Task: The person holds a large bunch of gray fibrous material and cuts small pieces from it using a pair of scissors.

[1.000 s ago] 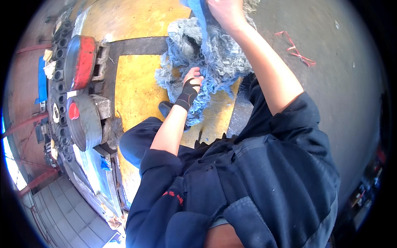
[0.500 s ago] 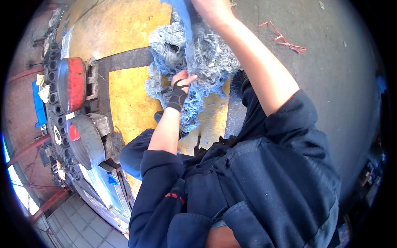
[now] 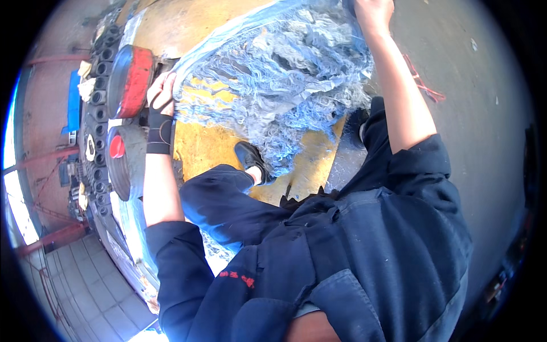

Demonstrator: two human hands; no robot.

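A large mass of frayed blue-and-grey thread [image 3: 285, 74] spreads between my two hands, its far border a lighter blue strip of cloth. My left hand [image 3: 162, 94], with a black wrap round the wrist, is closed on the left end of that strip. At the top edge of the view my right hand [image 3: 375, 12] is closed at the right end of the frayed cloth; its fingers are partly cut off. Loose strands hang toward me, and yellow floor shows through the thin part on the left.
A red-sided round drum [image 3: 137, 80] and a grey round drum [image 3: 126, 162] stand close to my left forearm. Beyond them runs a row of dark tubes [image 3: 100, 114]. My shoe [image 3: 250, 159] rests on the yellow floor panel [image 3: 199, 149]. A red cord [image 3: 424, 88] lies on the grey floor at right.
My hands have moved apart, the left one outward to the left and the right one to the right. The bunched cloth and threads are now pulled out wide between them.
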